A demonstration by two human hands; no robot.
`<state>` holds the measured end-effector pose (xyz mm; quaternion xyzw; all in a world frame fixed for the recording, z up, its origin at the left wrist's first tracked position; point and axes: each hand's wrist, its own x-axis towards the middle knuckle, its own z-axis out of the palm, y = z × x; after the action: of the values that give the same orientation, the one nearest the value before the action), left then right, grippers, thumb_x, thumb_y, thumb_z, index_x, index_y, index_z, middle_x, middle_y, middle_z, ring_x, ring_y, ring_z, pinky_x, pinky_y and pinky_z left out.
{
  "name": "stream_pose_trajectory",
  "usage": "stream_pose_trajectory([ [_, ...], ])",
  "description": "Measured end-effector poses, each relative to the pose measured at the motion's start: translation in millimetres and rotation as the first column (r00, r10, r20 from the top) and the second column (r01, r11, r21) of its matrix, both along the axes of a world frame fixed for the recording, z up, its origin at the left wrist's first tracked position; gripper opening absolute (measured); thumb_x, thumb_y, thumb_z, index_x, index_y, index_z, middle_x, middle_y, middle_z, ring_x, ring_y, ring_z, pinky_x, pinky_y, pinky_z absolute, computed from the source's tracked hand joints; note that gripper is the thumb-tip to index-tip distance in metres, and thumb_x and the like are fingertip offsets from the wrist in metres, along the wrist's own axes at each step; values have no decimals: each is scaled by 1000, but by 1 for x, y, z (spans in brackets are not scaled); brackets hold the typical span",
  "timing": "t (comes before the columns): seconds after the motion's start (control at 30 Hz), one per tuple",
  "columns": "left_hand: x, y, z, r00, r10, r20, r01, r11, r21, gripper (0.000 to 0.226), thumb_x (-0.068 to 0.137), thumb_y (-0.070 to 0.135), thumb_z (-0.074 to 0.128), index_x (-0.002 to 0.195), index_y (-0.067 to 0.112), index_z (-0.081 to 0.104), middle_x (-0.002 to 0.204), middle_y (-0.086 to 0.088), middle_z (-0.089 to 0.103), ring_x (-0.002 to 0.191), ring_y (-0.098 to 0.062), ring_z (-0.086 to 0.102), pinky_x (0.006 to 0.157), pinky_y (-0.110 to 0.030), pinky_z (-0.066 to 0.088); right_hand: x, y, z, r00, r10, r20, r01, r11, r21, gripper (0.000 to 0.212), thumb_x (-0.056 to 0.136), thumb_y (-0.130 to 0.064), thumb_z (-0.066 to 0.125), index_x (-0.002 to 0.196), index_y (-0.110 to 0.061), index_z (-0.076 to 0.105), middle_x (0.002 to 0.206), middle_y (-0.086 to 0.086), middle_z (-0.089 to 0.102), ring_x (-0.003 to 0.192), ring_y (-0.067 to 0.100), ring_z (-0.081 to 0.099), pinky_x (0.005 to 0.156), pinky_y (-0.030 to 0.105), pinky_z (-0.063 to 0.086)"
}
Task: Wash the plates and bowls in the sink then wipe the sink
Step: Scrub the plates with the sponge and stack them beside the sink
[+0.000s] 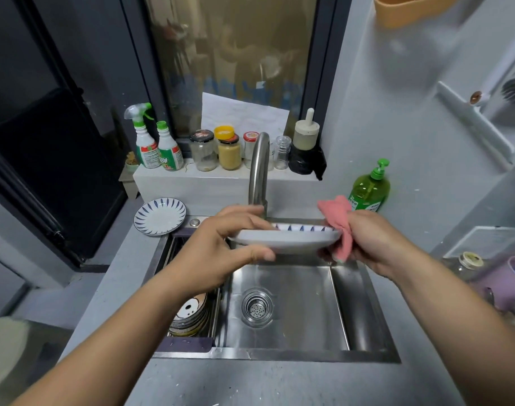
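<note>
Above the steel sink [341,306] I hold a white plate with blue marks [291,240] almost level. My left hand [221,244] grips its left rim, thumb underneath and fingers over the top. My right hand [370,241] clutches a pink cloth [339,221] that wraps round the plate's right rim. A second blue-patterned plate [160,215] lies on the counter at the sink's back left. Several stacked bowls [190,316] stand in the rack on the sink's left side, partly hidden by my left forearm.
The curved steel tap [259,168] rises just behind the plate. A green soap bottle [370,187] stands at the back right. Jars and two spray bottles [154,148] line the window ledge. A purple container [508,279] and other items crowd the right counter.
</note>
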<state>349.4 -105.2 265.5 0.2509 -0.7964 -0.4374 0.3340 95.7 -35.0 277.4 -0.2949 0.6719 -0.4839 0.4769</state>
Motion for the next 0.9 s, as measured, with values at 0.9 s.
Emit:
stream_pose_trajectory([
  [0.9,5,0,-29,996,93,11,-82,812,578,43,69,42,86,97,10,79,96,-15,78,80,-20,70,69,-27,51,22,4,0,766,520,-378,-598,791,-125,31,102,-5,55,130,-15,57,131,-4,64,119,-6,58,101,16,45],
])
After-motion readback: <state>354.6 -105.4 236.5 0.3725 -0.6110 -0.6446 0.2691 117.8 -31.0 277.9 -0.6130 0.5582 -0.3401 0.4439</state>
